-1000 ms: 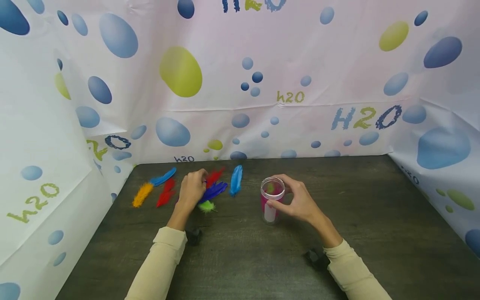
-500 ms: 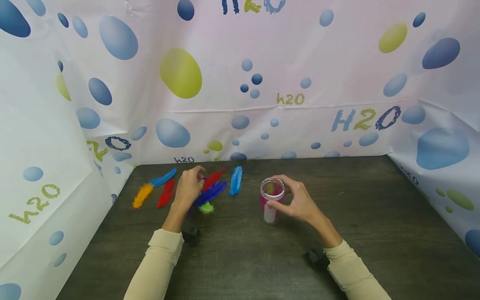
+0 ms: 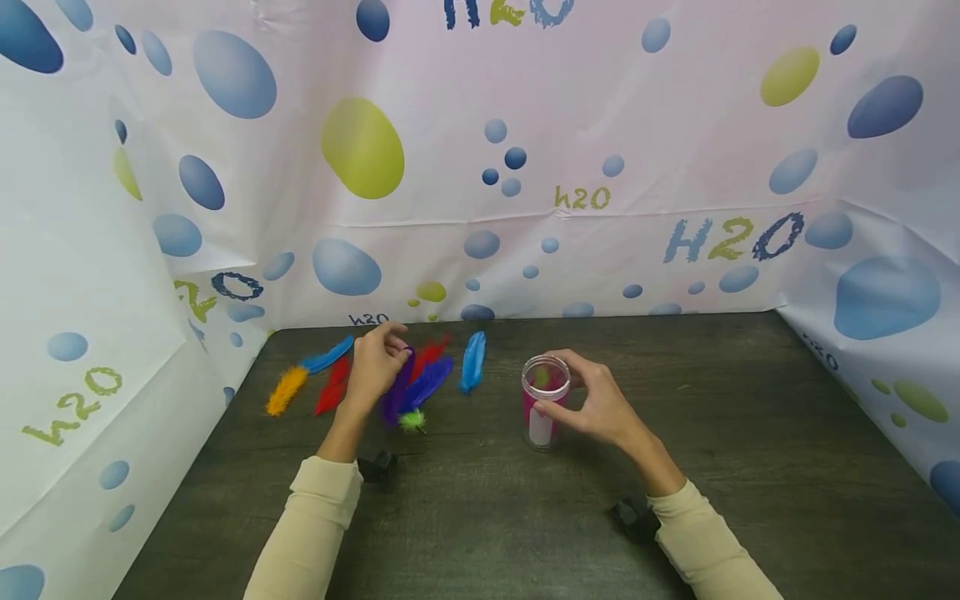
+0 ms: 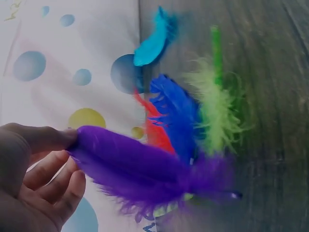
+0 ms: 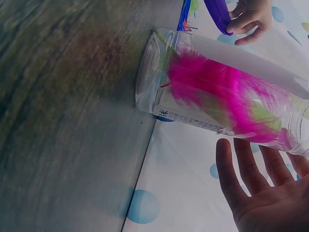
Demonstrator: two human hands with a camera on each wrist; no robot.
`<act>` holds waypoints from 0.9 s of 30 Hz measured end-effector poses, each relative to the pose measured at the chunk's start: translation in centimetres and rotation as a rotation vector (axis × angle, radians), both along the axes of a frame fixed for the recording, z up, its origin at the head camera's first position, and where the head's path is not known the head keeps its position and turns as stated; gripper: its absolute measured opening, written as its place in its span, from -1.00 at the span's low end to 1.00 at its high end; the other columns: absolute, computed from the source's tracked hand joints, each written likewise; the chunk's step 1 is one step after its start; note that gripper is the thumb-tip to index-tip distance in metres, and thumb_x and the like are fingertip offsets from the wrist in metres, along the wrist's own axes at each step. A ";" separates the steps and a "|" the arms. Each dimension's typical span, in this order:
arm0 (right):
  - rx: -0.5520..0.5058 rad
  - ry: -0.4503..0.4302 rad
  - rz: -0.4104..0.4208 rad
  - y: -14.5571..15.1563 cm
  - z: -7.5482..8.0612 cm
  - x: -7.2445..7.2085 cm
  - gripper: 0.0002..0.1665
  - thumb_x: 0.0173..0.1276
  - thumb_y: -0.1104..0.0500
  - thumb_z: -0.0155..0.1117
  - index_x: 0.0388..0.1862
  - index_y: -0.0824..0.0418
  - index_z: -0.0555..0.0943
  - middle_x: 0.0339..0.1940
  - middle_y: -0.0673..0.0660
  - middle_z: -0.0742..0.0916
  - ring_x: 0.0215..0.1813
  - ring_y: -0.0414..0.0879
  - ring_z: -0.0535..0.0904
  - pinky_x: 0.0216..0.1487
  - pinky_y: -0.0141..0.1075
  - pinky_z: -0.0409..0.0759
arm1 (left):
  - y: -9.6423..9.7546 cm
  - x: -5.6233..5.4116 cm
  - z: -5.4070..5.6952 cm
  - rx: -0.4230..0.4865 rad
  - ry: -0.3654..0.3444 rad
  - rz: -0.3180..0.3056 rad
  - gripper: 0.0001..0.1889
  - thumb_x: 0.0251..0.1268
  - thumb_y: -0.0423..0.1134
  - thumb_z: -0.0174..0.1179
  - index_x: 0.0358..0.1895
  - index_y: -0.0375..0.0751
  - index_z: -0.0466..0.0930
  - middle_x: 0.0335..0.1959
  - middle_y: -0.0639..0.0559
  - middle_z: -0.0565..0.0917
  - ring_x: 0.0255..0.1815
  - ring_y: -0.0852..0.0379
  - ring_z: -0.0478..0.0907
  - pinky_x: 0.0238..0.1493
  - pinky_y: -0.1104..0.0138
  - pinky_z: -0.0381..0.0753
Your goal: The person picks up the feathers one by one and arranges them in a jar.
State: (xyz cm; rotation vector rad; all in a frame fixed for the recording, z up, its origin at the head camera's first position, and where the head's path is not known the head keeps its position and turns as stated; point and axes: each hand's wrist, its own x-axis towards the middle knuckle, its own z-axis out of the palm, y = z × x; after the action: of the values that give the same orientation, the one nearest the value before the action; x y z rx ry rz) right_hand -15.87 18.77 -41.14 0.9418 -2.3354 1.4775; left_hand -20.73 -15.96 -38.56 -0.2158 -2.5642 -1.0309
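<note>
My left hand (image 3: 377,365) pinches the tip of a purple feather (image 4: 133,159) between thumb and forefinger; its quill end slants down over the other feathers. Beside it lie a dark blue feather (image 3: 429,383), a red feather (image 3: 431,353) and a light green feather (image 4: 219,111). My right hand (image 3: 600,404) holds a clear jar (image 3: 538,427) near its uncovered rim, thumb on the near side, fingers behind. The jar stands upright on the table. Magenta and green feathers (image 5: 207,79) show inside it, and a white label covers part of its wall.
Farther left lie an orange feather (image 3: 286,392), a light blue feather (image 3: 327,356) and a red feather (image 3: 332,387). Another light blue feather (image 3: 472,362) lies between the pile and the jar. A white printed sheet (image 3: 450,275) walls the dark table (image 3: 480,517) at the back and sides.
My left hand has drawn back to the left and up, lifting the purple feather by its tip from the pile. The dark blue feather has shifted slightly. My right hand and the jar stay put.
</note>
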 end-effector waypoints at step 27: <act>-0.002 -0.015 -0.014 -0.1 -0.2 0.1 -0.34 0.21 0.15 0.54 0.27 0.27 0.57 0.11 0.20 0.76 0.06 0.10 0.73 0.02 0.10 0.74 | -0.7 0.0 0.6 0.167 -0.074 -0.050 -0.67 0.23 -0.55 0.41 0.06 -0.51 0.66 -0.28 -0.34 0.78 -0.25 -0.24 0.78 -0.38 0.44 0.69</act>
State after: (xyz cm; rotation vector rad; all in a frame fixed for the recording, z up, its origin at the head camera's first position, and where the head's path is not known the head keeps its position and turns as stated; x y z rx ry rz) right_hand -15.75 18.69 -41.31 0.9155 -2.3450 1.4866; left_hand -20.69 -16.61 -37.99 -0.2015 -2.5320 -1.2871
